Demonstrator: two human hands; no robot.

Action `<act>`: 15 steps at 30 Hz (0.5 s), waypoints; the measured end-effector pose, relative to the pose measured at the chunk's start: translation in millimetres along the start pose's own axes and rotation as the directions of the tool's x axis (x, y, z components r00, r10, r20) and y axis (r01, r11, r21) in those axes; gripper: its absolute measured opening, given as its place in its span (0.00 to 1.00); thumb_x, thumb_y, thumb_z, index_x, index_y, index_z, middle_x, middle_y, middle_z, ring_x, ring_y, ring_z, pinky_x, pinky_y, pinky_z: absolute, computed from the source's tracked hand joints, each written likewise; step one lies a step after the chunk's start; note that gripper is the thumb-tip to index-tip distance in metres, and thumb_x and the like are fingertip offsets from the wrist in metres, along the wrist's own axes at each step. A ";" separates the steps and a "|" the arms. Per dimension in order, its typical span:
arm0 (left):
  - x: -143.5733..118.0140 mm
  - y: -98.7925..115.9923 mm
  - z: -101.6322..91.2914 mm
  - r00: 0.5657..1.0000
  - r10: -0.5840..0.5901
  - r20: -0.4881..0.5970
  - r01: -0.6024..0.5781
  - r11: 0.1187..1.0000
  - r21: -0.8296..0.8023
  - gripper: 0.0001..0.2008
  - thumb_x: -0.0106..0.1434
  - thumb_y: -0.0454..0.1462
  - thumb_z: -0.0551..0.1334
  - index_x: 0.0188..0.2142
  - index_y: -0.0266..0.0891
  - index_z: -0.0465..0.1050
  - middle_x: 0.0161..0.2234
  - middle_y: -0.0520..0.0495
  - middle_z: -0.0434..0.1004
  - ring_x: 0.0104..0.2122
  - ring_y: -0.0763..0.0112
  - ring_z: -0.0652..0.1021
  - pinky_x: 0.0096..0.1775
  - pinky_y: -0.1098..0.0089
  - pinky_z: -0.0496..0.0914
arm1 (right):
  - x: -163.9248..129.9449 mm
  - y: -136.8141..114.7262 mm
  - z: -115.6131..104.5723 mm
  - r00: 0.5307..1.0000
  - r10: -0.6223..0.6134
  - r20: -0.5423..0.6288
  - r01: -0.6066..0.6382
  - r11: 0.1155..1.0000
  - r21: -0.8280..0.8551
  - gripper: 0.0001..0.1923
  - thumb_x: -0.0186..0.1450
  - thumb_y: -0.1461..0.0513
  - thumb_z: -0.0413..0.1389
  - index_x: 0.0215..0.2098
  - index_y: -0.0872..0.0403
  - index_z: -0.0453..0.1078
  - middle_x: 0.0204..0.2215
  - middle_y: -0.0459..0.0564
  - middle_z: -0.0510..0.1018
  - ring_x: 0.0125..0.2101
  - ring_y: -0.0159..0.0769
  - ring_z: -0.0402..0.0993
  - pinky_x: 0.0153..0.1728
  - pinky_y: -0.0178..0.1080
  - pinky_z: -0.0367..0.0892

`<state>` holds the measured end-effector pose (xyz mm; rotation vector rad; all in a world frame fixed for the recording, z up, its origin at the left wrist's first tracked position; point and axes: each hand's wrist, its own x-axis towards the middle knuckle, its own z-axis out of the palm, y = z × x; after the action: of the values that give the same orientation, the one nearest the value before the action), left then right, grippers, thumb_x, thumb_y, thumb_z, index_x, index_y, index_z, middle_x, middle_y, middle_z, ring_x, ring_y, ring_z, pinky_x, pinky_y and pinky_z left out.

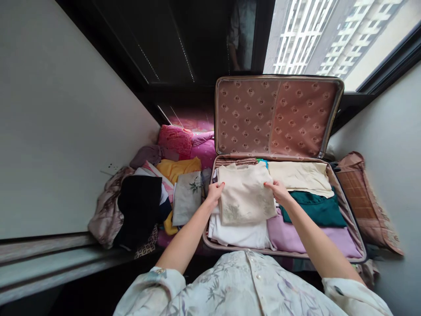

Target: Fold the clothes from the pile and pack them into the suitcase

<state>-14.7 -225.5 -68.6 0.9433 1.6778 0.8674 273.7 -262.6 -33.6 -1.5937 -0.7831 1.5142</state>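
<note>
Beige cloth, a folded garment with a faint plant print near its lower edge, is held between the two hands, and its long axis runs away from the body. The left hand is laid on its left edge and the right hand on its right edge, both equally near; on each hand the fingers are pressed together and curled over the edge. The forearms are stretched forward and converge slightly. The garment lies on top of white and lilac clothes inside the open suitcase, and beyond it a cream garment is seen.
</note>
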 end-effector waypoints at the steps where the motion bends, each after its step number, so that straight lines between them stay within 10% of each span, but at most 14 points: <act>1: -4.9 1.5 -4.1 1.000 -0.006 0.017 0.006 1.000 -0.017 0.22 0.49 0.52 0.73 0.26 0.35 0.74 0.21 0.51 0.74 0.24 0.69 0.76 0.27 0.72 0.67 | -7.1 0.2 -2.4 0.999 -0.036 0.023 0.036 0.999 -0.004 0.18 0.50 0.51 0.63 0.34 0.54 0.74 0.32 0.55 0.83 0.34 0.47 0.81 0.33 0.41 0.75; 9: -82.7 -12.0 -33.2 0.999 -0.015 0.036 0.016 1.000 -0.015 0.29 0.58 0.39 0.68 0.59 0.38 0.71 0.35 0.44 0.83 0.31 0.68 0.81 0.35 0.71 0.75 | -81.4 20.6 -18.8 0.982 -0.107 -0.158 0.106 0.994 -0.016 0.50 0.49 0.52 0.67 0.68 0.52 0.58 0.31 0.48 0.83 0.29 0.41 0.79 0.31 0.40 0.74; 15: -143.1 -23.9 -39.8 0.953 0.031 0.302 -0.045 0.998 0.038 0.26 0.51 0.34 0.72 0.52 0.39 0.80 0.44 0.42 0.84 0.42 0.59 0.83 0.44 0.65 0.77 | -129.4 44.0 -27.4 0.996 -0.083 0.042 0.088 0.985 -0.149 0.25 0.53 0.50 0.65 0.45 0.54 0.80 0.44 0.56 0.84 0.41 0.46 0.80 0.42 0.43 0.74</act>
<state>-27.0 -367.8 -21.6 1.0833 1.4247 0.6737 284.6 -398.9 -6.5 -1.6244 -0.9945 1.4540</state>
